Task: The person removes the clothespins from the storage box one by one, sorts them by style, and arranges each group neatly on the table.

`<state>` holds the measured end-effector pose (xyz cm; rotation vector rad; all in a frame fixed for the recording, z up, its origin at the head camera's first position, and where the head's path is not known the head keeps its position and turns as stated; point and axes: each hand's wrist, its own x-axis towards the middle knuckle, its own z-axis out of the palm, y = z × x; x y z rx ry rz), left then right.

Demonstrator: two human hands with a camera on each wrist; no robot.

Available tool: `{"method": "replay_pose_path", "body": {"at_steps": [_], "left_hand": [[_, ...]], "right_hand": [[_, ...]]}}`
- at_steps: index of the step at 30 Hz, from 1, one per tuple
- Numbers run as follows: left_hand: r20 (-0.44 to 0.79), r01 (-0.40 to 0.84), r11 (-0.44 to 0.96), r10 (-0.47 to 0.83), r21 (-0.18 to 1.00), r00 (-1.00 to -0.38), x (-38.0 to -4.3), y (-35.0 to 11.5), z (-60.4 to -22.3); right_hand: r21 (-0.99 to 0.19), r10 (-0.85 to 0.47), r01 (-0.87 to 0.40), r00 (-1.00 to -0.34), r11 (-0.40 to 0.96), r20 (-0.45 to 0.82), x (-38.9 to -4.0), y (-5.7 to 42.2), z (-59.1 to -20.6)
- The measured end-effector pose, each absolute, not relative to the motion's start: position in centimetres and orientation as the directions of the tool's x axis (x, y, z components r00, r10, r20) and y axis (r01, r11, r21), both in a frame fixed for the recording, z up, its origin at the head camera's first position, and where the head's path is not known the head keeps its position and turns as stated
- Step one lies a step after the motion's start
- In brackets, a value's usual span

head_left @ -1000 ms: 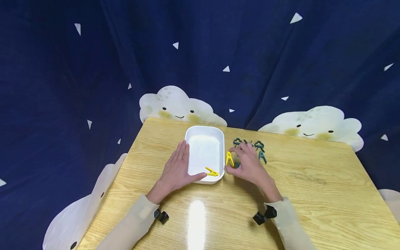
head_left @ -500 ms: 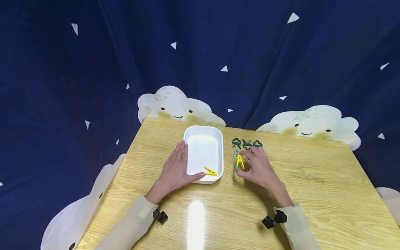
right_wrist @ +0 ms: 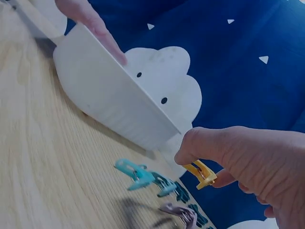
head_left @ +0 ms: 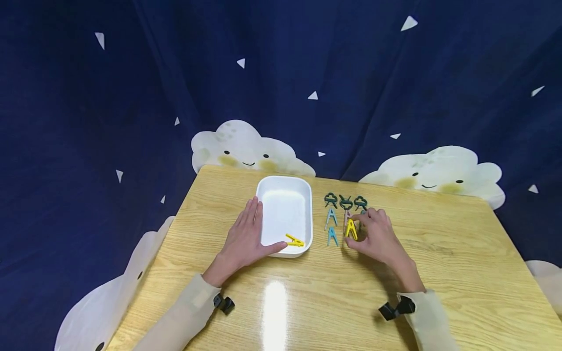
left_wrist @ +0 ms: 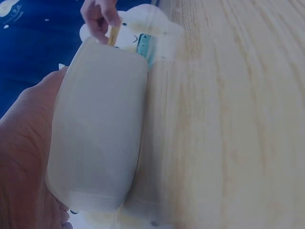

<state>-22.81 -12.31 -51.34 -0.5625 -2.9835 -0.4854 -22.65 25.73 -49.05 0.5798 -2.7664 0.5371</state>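
My right hand (head_left: 378, 239) pinches a yellow clothespin (head_left: 351, 229) between thumb and fingers, over the right side of the row of clips. In the right wrist view this yellow clothespin (right_wrist: 202, 174) hangs above the tabletop. Straight fingers of my left hand (head_left: 246, 239) lie along the left side of a white tray (head_left: 284, 184), its thumb across the near rim. Inside the tray, near the front right corner, lies another yellow clothespin (head_left: 296, 241). Light blue (head_left: 331, 216) and turquoise (head_left: 332, 236) clothespins lie between the tray and my right hand. A pinkish clothespin (head_left: 347, 214) is partly hidden behind the held one.
Several dark green clips (head_left: 345, 203) form a row behind the clothespins. The wooden table (head_left: 448, 253) ends at the back against a dark blue curtain (head_left: 272, 87) printed with clouds. Each wrist carries a small black camera (head_left: 397, 308).
My right hand has moved rightward with the yellow clothespin, from beside the tray's right wall to over the clips. The light blue and turquoise clothespins are now uncovered. My left hand stays at the tray.
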Motion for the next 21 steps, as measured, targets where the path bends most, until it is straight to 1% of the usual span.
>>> {"method": "replay_pose_path", "body": {"at_steps": [6, 10, 14, 21], "left_hand": [[0.138, 0.373, 0.879, 0.347, 0.296, -0.928, -22.8, -12.3, -51.2], [0.152, 0.379, 0.876, 0.348, 0.298, -0.925, -22.8, -12.4, -51.3], [0.136, 0.371, 0.879, 0.346, 0.300, -0.928, -22.9, -12.4, -51.3], [0.128, 0.367, 0.881, 0.344, 0.300, -0.930, -22.9, -12.3, -51.4]], "right_hand": [[-0.293, -0.327, -0.418, -0.892, 0.860, 0.313, -23.0, 26.7, -49.5], [-0.302, -0.327, -0.400, -0.908, 0.865, 0.263, -23.2, 26.9, -50.1], [-0.314, -0.334, -0.387, -0.919, 0.867, 0.212, -23.3, 27.0, -50.6], [-0.313, -0.327, -0.361, -0.932, 0.878, 0.158, -23.5, 27.0, -51.3]]}}
